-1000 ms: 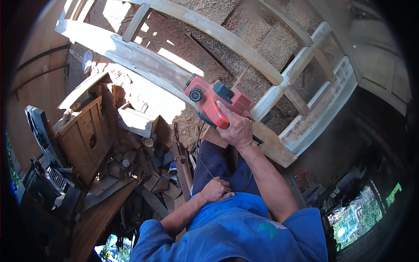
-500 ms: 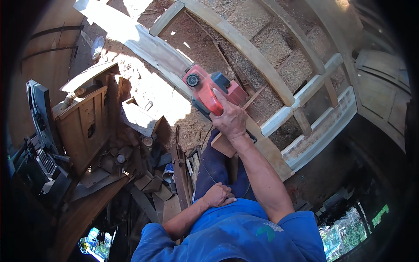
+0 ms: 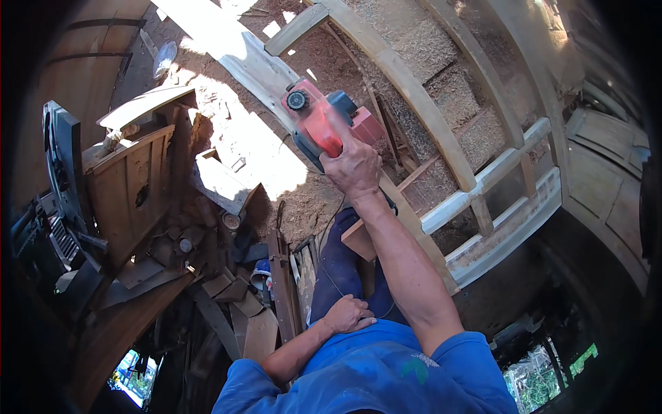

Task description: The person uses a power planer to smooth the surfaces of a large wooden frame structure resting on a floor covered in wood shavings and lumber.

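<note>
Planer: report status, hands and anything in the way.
Right hand gripping planer. Left hand off it, by shirt. Planer on long board. Crosspiece meets board beyond planer.

Single fisheye view from the person's head, facing steeply downward, blue short-sleeved cloth shirt (image 3: 365,369) close at the lower edge, pale barred wooden frame (image 3: 414,90) farther off toward the top

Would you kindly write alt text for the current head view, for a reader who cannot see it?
A person's right hand grips a red power tool at a wooden frame, while the left hand lies near the lower edge of a blue shirt. Wood shavings show inside the frame.
</note>
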The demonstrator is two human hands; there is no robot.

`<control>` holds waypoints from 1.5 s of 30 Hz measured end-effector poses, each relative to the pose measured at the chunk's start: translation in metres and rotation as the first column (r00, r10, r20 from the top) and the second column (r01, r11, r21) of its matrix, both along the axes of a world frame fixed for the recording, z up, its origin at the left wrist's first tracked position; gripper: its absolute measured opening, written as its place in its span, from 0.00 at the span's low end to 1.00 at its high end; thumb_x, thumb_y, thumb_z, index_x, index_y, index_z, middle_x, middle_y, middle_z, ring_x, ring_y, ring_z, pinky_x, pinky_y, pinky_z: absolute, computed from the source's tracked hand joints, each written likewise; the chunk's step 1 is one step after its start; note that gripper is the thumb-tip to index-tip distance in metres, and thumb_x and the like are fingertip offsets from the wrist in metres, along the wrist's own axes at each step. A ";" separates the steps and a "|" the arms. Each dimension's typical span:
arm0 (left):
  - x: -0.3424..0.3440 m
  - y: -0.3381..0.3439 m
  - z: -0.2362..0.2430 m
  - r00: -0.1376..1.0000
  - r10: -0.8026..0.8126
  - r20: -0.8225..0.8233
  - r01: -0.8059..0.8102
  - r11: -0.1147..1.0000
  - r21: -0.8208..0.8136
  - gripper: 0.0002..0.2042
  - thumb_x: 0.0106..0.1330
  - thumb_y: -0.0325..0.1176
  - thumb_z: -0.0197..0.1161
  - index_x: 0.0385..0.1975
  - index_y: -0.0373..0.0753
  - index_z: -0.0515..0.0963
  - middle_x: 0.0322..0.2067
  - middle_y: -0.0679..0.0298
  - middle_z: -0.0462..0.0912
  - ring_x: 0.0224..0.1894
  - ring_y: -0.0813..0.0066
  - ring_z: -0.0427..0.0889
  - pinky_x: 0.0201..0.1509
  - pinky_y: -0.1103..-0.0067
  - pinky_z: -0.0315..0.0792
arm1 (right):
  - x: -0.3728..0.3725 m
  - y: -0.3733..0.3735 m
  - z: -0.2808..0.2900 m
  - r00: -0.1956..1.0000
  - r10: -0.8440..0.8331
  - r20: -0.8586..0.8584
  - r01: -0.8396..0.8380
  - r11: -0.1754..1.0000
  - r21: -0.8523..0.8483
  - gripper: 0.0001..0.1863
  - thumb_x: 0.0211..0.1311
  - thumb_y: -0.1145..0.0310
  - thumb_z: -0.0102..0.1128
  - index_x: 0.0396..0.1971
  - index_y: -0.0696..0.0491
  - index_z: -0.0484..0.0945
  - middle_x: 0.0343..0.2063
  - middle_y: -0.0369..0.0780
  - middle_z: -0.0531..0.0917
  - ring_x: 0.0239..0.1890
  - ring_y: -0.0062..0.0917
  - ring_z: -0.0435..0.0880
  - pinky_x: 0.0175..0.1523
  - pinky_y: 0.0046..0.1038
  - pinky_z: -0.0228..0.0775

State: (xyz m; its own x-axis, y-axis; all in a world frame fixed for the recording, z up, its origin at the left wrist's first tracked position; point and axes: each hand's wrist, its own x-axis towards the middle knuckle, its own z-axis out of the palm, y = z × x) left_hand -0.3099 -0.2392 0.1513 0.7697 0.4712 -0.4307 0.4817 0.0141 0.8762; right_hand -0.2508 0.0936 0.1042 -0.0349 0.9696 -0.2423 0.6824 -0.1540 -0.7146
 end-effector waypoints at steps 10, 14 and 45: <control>-0.017 0.007 0.002 0.993 0.105 -0.044 -0.106 0.994 -0.026 0.14 0.69 0.49 0.62 0.40 0.47 0.88 0.29 0.66 0.82 0.36 0.68 0.82 0.40 0.70 0.67 | -0.061 0.062 0.008 0.998 0.056 0.020 -0.056 0.998 -0.026 0.36 0.51 0.57 0.72 0.63 0.42 0.74 0.36 0.49 0.88 0.40 0.50 0.88 0.46 0.50 0.80; -0.016 -0.002 0.003 0.975 0.218 -0.044 -0.218 0.976 0.016 0.14 0.70 0.48 0.62 0.39 0.46 0.88 0.29 0.64 0.83 0.36 0.66 0.83 0.41 0.70 0.68 | -0.096 0.099 0.014 0.996 0.083 -0.020 -0.083 0.996 -0.029 0.32 0.52 0.54 0.68 0.61 0.37 0.76 0.37 0.52 0.88 0.41 0.51 0.88 0.49 0.52 0.79; 0.167 0.166 -0.128 0.956 0.247 -0.157 -0.030 0.615 0.788 0.27 0.73 0.54 0.54 0.61 0.39 0.71 0.54 0.53 0.74 0.62 0.53 0.69 0.71 0.52 0.54 | 0.340 -0.420 0.026 0.432 -0.901 0.029 0.901 0.430 -0.051 0.30 0.55 0.68 0.72 0.60 0.53 0.78 0.41 0.51 0.88 0.46 0.44 0.89 0.50 0.38 0.80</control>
